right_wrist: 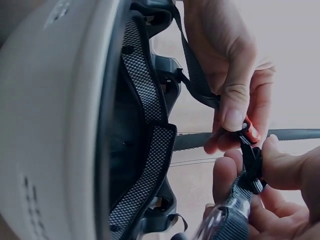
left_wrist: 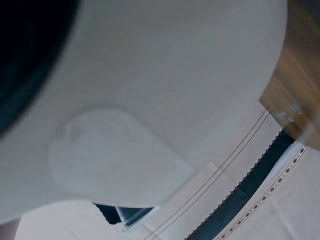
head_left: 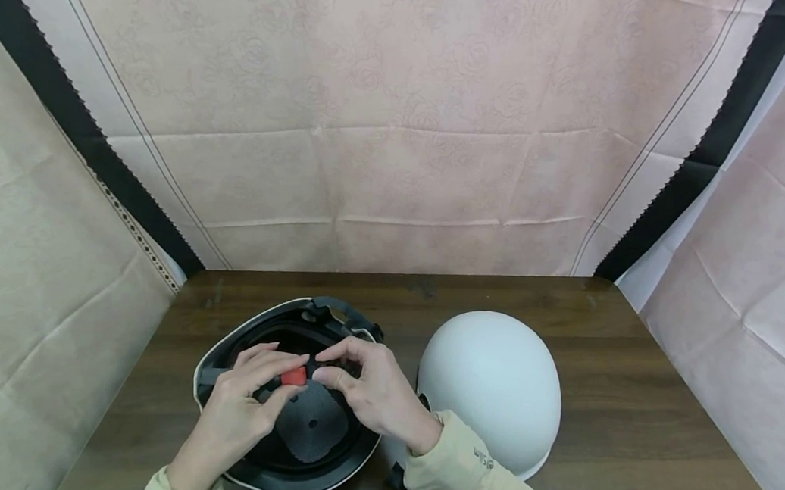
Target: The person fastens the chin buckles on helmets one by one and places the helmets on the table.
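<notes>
An upturned helmet (head_left: pixel 272 477) with a black lining (right_wrist: pixel 142 80) lies on the table, its hollow facing up in the head view. Above it, my left hand (head_left: pixel 249 395) pinches the red part of a chin-strap buckle (head_left: pixel 295 376) between thumb and fingers. My right hand (head_left: pixel 375 390) pinches the black part of the buckle (right_wrist: pixel 254 167), which hangs on a webbing strap (right_wrist: pixel 232 225). The two parts meet or nearly touch; whether they are locked I cannot tell. A pale, blurred shell (left_wrist: pixel 200 60) fills most of the left wrist view and hides the left hand there.
A second white helmet (head_left: pixel 491 390) sits dome up, right of the first and close to my right forearm. Brown wooden table (head_left: pixel 616 411) lies under both. Pale cloth walls (head_left: pixel 425 121) with black-trimmed edges stand behind and at both sides.
</notes>
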Demonstrator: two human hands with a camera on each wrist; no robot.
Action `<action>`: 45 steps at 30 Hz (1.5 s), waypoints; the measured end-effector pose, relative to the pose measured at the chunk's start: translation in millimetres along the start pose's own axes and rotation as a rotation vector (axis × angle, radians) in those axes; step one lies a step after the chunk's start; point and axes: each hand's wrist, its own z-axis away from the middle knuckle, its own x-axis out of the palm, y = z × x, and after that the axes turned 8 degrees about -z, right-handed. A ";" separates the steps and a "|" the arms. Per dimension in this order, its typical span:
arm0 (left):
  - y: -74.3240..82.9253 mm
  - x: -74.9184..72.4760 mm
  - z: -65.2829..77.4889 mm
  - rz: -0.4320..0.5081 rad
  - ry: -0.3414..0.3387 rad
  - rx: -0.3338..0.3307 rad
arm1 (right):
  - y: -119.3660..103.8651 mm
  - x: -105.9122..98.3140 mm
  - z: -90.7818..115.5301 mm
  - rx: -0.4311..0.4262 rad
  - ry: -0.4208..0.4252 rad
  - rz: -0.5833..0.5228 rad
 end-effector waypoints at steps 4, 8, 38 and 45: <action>1.0 2.3 -0.8 -0.003 0.017 0.032 | -0.8 -0.2 0.6 0.019 0.003 -0.008; 1.9 3.4 -1.3 -0.005 0.026 0.050 | -0.9 -1.5 0.9 0.027 0.002 -0.013; 7.8 4.3 -4.5 0.033 0.027 0.042 | -1.6 -4.5 -0.2 0.048 0.023 -0.111; 10.2 6.8 -6.4 0.041 0.015 0.076 | -3.4 -3.3 -0.3 0.012 0.004 -0.144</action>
